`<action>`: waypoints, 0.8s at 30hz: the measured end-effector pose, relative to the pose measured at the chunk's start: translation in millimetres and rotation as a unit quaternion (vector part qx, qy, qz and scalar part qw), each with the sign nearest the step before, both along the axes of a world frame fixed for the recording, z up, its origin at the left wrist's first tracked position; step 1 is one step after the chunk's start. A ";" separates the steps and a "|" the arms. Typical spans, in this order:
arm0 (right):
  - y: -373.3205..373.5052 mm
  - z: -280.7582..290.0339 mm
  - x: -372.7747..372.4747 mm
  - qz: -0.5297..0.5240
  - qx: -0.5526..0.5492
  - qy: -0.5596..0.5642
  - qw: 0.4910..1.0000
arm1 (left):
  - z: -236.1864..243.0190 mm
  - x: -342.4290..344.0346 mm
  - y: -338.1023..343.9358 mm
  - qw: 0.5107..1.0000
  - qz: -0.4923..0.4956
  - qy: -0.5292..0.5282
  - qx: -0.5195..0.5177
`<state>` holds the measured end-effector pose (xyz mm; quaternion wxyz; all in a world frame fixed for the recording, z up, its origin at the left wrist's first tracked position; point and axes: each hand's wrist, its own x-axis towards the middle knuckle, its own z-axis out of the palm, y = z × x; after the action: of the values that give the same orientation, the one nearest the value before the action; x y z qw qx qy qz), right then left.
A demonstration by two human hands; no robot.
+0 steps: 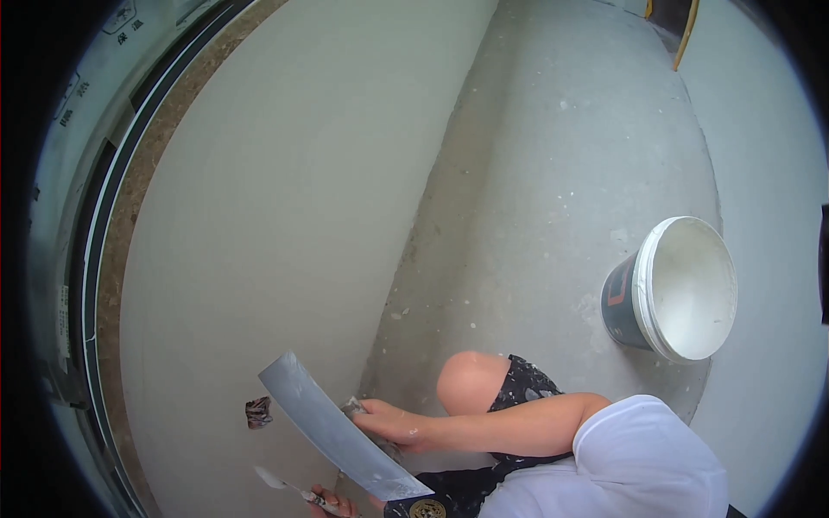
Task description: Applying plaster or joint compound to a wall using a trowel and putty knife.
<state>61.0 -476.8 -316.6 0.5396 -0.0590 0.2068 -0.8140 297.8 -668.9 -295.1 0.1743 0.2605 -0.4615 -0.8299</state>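
Observation:
My right hand (393,423) is closed around the grip behind a long, wide steel plastering trowel (337,423). The blade's face is smooth and grey, slanting from upper left to lower right in front of the pale wall (259,233). At the lower edge, my left hand (332,503) is closed on a putty knife (298,492). Whitish material coats its small blade, which points toward the wall. Beside the trowel's upper end, a square recess (257,413) in the wall holds what look like dark wires. Part of the left hand is cut off by the picture's edge.
A large bucket (626,302), white inside, stands at the right near another wall (768,216). My bent knee (473,380) is close to the right forearm. Specks dot the grey floor (553,198). A brown sill (117,259) and window frame run along the left; a stick (686,36) leans far right.

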 end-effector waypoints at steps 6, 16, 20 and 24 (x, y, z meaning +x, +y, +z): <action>-8.8 -4.8 3.7 0.035 -0.060 0.006 0.998 | -9.5 6.1 4.8 0.998 0.045 -0.035 0.017; 14.5 15.2 -23.4 0.109 -0.029 -0.025 0.993 | 2.0 -17.8 -11.7 0.996 0.072 -0.039 -0.047; 20.2 13.7 -13.5 0.202 0.062 0.018 0.977 | 20.6 -16.3 -19.3 0.984 0.108 -0.062 -0.129; 6.7 18.0 -0.7 0.239 0.068 0.022 0.968 | 32.6 -23.3 -6.7 0.929 0.152 -0.092 -0.326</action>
<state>60.3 -470.0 -298.7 0.7167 -0.0872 0.2535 -0.6438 274.5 -675.7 -262.5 0.3300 0.3318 -0.6753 -0.5701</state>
